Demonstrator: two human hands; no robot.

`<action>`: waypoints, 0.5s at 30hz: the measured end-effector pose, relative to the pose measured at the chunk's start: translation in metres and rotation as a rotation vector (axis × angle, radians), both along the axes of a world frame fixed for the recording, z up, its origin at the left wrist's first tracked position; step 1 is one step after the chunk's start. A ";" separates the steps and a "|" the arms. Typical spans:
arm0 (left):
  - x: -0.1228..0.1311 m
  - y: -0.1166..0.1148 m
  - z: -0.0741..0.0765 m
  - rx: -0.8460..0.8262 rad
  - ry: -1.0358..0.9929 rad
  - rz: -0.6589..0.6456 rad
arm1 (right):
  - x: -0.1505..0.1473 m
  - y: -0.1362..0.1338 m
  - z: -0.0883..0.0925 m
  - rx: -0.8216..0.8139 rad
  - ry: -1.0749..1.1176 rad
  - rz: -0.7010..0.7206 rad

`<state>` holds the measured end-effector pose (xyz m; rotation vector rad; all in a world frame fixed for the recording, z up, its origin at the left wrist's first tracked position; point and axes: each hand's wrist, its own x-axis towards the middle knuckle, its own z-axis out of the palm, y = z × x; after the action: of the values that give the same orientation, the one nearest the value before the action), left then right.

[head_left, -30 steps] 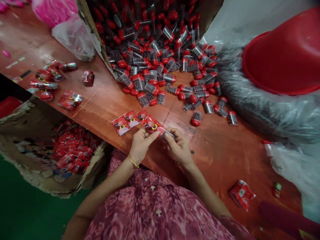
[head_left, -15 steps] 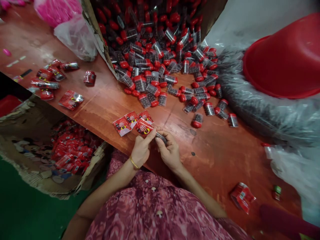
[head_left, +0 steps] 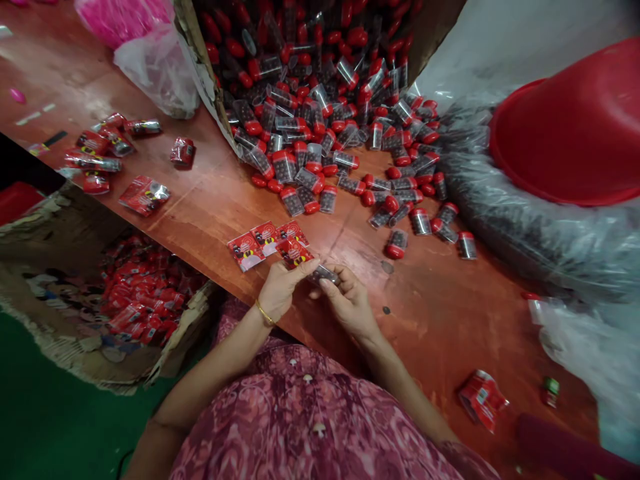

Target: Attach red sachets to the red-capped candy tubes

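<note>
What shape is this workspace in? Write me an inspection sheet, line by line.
Surface: reddish-brown table with dark spots.
Work items: red printed packet and dark-filled tube in hand; three flat packets nearby.
Clutter: loose red-capped tubes before an open carton; crumpled red wrapper at right.
Hands: left hand grips the packet; right hand grips the tube.
Cables: possibly a thin dark cord on the green floor; too faint to tell.
Surroundings: red tub on a plastic bag; lower carton of red pouches at left.
</note>
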<state>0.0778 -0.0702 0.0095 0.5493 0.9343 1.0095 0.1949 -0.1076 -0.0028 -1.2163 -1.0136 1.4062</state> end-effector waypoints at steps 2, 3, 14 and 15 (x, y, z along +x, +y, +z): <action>0.003 -0.003 0.000 0.010 -0.015 -0.030 | -0.001 0.000 -0.002 0.001 -0.020 -0.044; 0.003 -0.005 -0.001 0.014 -0.017 -0.055 | -0.002 0.000 -0.002 -0.002 -0.012 -0.053; 0.000 -0.013 -0.006 0.089 0.093 0.071 | -0.011 0.001 -0.002 -0.024 0.081 -0.144; 0.000 -0.014 -0.006 0.079 0.100 0.055 | -0.013 0.001 -0.003 -0.023 0.102 -0.147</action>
<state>0.0780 -0.0841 0.0032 0.6477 1.0062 1.0797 0.1817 -0.1067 -0.0056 -1.1986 -0.8241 1.3533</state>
